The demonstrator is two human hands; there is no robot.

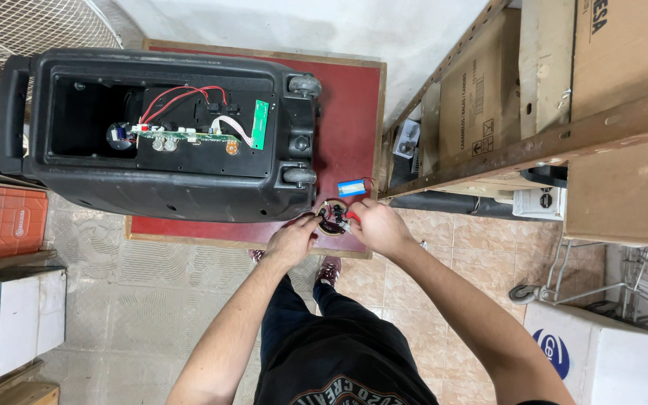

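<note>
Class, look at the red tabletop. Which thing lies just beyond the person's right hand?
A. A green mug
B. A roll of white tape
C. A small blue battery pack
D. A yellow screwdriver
C. A small blue battery pack lies on the red table just past the right hand, beside the open black speaker case; no screwdriver, tape or mug shows there.

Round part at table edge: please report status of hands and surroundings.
Left hand and right hand both grip small round part. Blue battery pack beside. Open speaker cabinet close behind.
</note>
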